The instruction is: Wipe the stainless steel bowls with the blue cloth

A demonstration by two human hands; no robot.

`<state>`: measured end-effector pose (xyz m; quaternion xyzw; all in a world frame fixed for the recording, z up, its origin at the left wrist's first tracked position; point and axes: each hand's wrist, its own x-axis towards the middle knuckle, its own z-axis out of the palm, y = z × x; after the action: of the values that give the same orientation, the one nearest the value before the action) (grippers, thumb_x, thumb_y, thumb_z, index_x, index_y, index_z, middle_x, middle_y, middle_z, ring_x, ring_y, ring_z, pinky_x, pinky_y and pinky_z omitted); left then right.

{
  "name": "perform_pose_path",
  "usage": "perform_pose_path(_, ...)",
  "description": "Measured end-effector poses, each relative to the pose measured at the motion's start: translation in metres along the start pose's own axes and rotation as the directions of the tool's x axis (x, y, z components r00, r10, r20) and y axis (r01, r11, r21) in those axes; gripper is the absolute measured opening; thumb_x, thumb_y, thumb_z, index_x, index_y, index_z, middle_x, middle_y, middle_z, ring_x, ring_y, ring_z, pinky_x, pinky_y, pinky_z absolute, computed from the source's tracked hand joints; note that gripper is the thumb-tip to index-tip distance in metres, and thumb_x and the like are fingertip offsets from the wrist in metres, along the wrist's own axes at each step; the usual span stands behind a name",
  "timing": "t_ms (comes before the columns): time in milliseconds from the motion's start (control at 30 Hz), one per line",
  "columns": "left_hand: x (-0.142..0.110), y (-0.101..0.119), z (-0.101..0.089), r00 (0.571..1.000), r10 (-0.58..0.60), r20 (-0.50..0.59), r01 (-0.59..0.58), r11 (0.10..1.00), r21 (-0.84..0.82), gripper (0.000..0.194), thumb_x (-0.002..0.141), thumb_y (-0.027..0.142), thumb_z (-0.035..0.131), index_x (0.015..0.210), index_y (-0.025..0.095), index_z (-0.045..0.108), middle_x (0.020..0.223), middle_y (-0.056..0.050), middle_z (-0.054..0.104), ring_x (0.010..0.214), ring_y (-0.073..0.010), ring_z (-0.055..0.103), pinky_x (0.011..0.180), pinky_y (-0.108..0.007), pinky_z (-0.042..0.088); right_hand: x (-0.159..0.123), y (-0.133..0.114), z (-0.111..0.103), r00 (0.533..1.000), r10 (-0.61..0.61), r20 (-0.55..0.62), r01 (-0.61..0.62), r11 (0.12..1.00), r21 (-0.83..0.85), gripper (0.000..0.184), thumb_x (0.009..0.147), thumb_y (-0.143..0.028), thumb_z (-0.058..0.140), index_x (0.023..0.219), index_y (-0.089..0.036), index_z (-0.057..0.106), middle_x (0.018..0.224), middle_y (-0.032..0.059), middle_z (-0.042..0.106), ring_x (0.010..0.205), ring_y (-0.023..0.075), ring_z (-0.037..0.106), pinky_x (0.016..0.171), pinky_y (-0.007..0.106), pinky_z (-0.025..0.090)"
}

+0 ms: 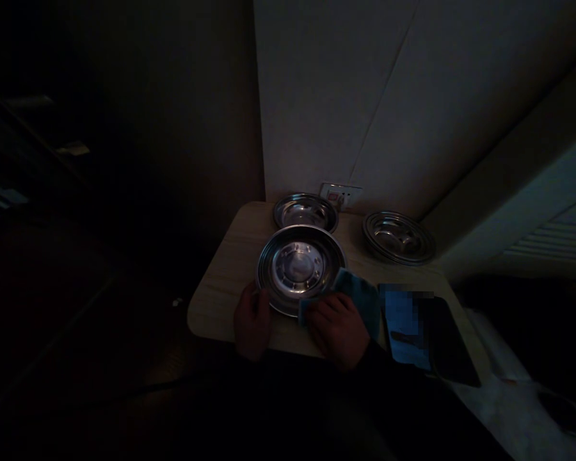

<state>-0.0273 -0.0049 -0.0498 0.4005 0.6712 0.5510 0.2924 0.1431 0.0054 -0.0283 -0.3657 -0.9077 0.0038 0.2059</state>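
A round stainless steel plate [298, 266] with a raised rim lies near the front of a small wooden table [216, 301]. At its lower left edge, my left hand [252, 322] grips the rim between thumb and fingers. My right hand [338, 326] is closed on a blue-green cloth [360, 296] and presses it to the plate's lower right rim. Part of the cloth spreads out to the right, beyond the knuckles. Dim light hides the finer detail of the fingers.
Behind the plate is another steel dish [306, 211]. A stack of steel dishes [398, 237] stands at the back right. A lit screen [406, 330] and a dark flat object [454, 346] lie at the right. A wall socket [338, 194] sits just above the table's back edge.
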Motion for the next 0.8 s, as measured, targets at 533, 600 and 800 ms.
perform_pose_path(533,-0.001,0.004,-0.001,0.997,-0.077,-0.007,0.077,0.995,0.055,0.045,0.076,0.051,0.046,0.099,0.013,0.057,0.063,-0.001,0.058,0.056,-0.0137,0.052,0.052,-0.025,0.042,-0.004,-0.004,0.024,0.986,0.135,-0.1,-0.121,0.983,0.136,0.014,0.077,-0.015,0.058,0.089,-0.021,0.061,0.091,0.0016,0.065,0.087,0.0181,0.051,0.08,0.034,0.034)
perform_pose_path(600,-0.002,0.006,-0.002,0.998,-0.068,-0.007,0.069,0.995,0.073,0.045,0.076,0.051,0.045,0.097,0.013,0.059,0.059,0.0,0.056,0.053,-0.0127,0.05,0.05,-0.024,0.04,-0.003,-0.004,0.023,0.985,0.132,-0.107,-0.117,0.983,0.139,0.014,0.077,-0.014,0.058,0.089,-0.021,0.061,0.091,0.0012,0.065,0.087,0.0179,0.051,0.08,0.034,0.034)
perform_pose_path(800,-0.004,0.011,-0.002,0.997,-0.071,-0.009,0.071,0.997,0.026,0.047,0.076,0.051,0.046,0.105,0.014,0.055,0.049,0.005,0.048,0.044,-0.0105,0.044,0.044,-0.022,0.036,-0.003,-0.004,0.023,0.987,0.111,-0.114,-0.096,0.986,0.134,0.016,0.076,-0.014,0.058,0.09,-0.02,0.061,0.092,0.0014,0.065,0.087,0.0177,0.051,0.081,0.034,0.034)
